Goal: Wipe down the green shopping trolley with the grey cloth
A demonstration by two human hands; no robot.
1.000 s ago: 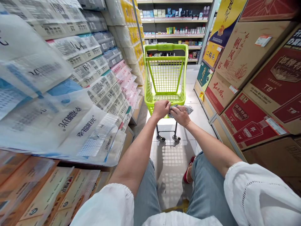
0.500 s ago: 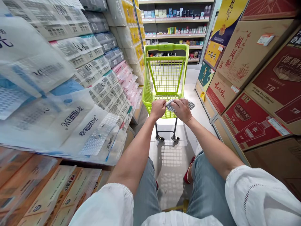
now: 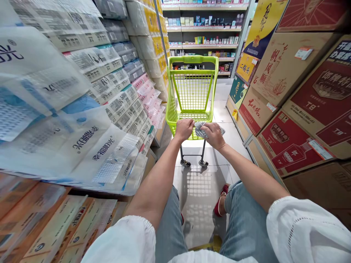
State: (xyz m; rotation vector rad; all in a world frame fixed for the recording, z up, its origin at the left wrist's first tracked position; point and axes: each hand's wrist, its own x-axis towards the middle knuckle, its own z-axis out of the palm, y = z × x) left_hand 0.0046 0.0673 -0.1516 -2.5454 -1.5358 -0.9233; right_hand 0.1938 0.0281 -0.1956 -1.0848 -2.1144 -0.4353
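Note:
A lime-green shopping cart (image 3: 192,59) stands straight in front of me, its basket facing up the aisle. My left hand (image 3: 184,129) is closed around the near edge of the cart, where its handle is hidden under the fingers. Beside it, my right hand (image 3: 212,135) closes over a grey-and-white striped cloth (image 3: 200,129) lying bunched against the same near edge. Cloth shows on both sides of the right hand's fingers. Inside the basket, only the green lattice is visible.
Stacked packs in printed plastic (image 3: 109,151) crowd the left side, with orange-brown packs (image 3: 52,228) below. Cardboard cartons (image 3: 298,67) line the right. Shelves of bottles and boxes (image 3: 204,27) cross the far end. Tiled floor (image 3: 197,186) runs between the rows.
The cart and both hands appear slightly lower in view. My right hand and the cloth have shifted a little down and left. Both grips look the same.

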